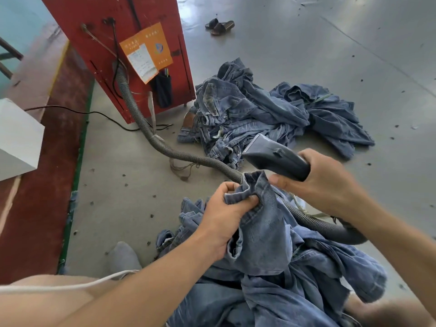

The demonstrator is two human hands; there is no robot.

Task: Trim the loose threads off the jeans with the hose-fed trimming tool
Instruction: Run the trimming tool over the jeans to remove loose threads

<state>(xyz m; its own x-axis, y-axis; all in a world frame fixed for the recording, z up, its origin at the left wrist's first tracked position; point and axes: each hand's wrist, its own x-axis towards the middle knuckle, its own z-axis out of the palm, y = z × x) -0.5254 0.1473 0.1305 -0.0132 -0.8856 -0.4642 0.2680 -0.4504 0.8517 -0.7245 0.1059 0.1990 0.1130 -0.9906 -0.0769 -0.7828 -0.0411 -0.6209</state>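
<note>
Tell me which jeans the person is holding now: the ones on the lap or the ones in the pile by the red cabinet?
The jeans on the lap: the left hand grips their bunched edge. The pile lies untouched.

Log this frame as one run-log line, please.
left hand grips jeans hem | right hand holds trimming tool | tool head raised off denim

Garment factory floor, jeans heap (264,119) on bare concrete floor (330,55), red suction machine (113,43) with ribbed hose (146,128)
</note>
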